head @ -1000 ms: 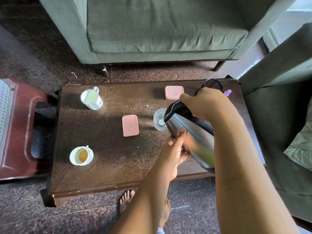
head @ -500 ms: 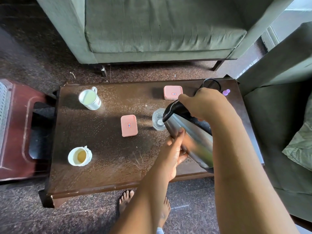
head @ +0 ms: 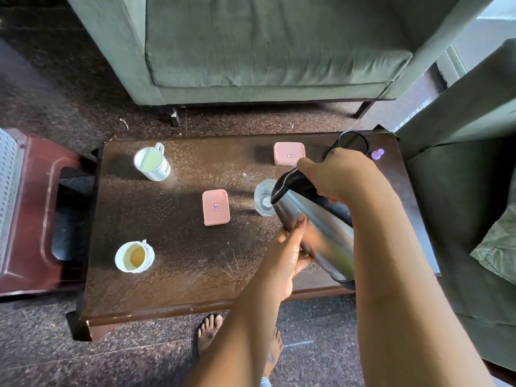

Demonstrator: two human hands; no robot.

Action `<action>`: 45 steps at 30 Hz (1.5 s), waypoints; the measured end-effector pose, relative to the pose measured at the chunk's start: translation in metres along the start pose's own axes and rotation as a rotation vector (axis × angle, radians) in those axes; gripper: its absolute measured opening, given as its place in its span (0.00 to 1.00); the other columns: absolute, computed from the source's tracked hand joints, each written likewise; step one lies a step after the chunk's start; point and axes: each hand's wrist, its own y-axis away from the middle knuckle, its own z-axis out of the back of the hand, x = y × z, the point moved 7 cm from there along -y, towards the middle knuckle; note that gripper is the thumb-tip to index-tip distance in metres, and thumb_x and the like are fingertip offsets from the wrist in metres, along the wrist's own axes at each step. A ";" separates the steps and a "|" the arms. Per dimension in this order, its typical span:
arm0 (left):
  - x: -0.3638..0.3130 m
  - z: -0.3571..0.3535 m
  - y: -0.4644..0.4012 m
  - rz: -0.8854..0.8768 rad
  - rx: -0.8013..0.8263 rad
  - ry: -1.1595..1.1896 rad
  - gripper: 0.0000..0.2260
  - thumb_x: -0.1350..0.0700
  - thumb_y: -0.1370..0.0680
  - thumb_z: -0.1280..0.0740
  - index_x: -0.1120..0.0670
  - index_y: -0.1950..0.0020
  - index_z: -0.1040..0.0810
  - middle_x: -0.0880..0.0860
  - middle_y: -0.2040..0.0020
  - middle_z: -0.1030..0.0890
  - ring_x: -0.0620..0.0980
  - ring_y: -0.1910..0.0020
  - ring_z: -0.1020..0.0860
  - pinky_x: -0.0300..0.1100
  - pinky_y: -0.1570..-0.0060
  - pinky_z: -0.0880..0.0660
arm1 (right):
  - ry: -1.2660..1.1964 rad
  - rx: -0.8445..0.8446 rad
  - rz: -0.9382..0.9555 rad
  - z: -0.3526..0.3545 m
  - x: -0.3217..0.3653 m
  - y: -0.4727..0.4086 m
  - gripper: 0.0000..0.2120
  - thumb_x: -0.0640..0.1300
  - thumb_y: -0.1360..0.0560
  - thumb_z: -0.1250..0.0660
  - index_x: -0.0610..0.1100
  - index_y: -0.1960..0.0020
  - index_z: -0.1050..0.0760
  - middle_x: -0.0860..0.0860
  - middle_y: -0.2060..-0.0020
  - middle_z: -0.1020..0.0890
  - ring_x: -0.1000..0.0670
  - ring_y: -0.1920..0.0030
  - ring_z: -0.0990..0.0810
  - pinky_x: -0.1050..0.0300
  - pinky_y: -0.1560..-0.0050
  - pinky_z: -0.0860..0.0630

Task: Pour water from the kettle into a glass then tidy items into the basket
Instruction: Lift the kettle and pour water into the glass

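A steel kettle (head: 321,233) with a black lid is tilted left, its spout over a clear glass (head: 262,197) on the brown table (head: 173,275). My right hand (head: 335,174) grips the kettle's black handle from above. My left hand (head: 287,247) presses against the kettle's lower side and steadies it. Two pink lidded boxes lie on the table, one (head: 215,207) left of the glass, the other (head: 289,153) behind it. The glass's right part is hidden behind the spout. No basket is clearly in view.
A white mug (head: 152,163) stands at the table's back left and a white cup (head: 134,256) with brownish liquid at front left. A black round base (head: 353,141) and a small purple object (head: 377,154) sit at back right. Green sofas stand behind and right; a dark red stool (head: 30,213) left.
The kettle and both hands hold almost the same pose over the glass; only a slight shift of the view shows.
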 end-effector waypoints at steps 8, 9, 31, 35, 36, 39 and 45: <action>0.001 0.000 0.001 0.015 0.025 0.004 0.19 0.45 0.24 0.33 0.57 0.40 0.26 0.56 0.52 0.22 0.52 0.48 0.21 0.45 0.47 0.22 | -0.009 -0.008 0.001 -0.002 -0.001 0.002 0.21 0.62 0.29 0.45 0.45 0.64 0.27 0.47 0.65 0.21 0.43 0.60 0.23 0.54 0.59 0.31; 0.001 0.001 0.000 0.016 0.027 0.008 0.19 0.45 0.24 0.32 0.57 0.39 0.26 0.56 0.52 0.21 0.52 0.47 0.21 0.46 0.45 0.22 | -0.010 -0.005 0.002 -0.003 -0.001 0.002 0.21 0.61 0.29 0.45 0.45 0.65 0.28 0.47 0.66 0.21 0.43 0.60 0.23 0.54 0.60 0.31; -0.006 0.010 0.004 -0.059 0.065 -0.187 0.16 0.48 0.22 0.33 0.47 0.36 0.29 0.48 0.39 0.23 0.49 0.39 0.24 0.48 0.38 0.28 | -0.399 -0.131 -0.071 -0.010 -0.057 0.039 0.34 0.66 0.27 0.40 0.33 0.65 0.22 0.38 0.73 0.20 0.39 0.67 0.21 0.48 0.59 0.23; -0.017 0.005 0.019 -0.078 0.027 -0.250 0.18 0.46 0.21 0.37 0.47 0.32 0.33 0.46 0.43 0.25 0.46 0.43 0.26 0.44 0.44 0.29 | -0.465 -0.216 -0.071 -0.014 -0.068 0.055 0.36 0.67 0.30 0.41 0.31 0.63 0.23 0.34 0.67 0.20 0.38 0.63 0.21 0.48 0.60 0.23; -0.022 0.003 0.025 -0.094 0.015 -0.279 0.18 0.45 0.21 0.38 0.48 0.32 0.33 0.46 0.44 0.24 0.45 0.46 0.25 0.42 0.46 0.27 | -0.493 -0.240 -0.063 -0.014 -0.070 0.060 0.37 0.68 0.32 0.41 0.31 0.63 0.23 0.35 0.67 0.20 0.38 0.63 0.21 0.48 0.61 0.23; -0.033 0.001 0.042 -0.086 -0.046 -0.315 0.19 0.41 0.22 0.38 0.48 0.35 0.32 0.46 0.47 0.23 0.45 0.51 0.23 0.41 0.54 0.25 | -0.562 -0.272 -0.036 -0.009 -0.073 0.077 0.38 0.69 0.34 0.43 0.32 0.64 0.24 0.36 0.70 0.21 0.40 0.68 0.23 0.50 0.65 0.27; -0.063 -0.003 0.101 -0.125 -0.115 -0.417 0.21 0.32 0.29 0.36 0.44 0.43 0.28 0.49 0.37 0.24 0.51 0.41 0.25 0.52 0.39 0.27 | -0.667 -0.341 -0.030 0.008 -0.065 0.127 0.40 0.76 0.36 0.43 0.36 0.70 0.28 0.46 0.76 0.24 0.47 0.71 0.25 0.51 0.67 0.29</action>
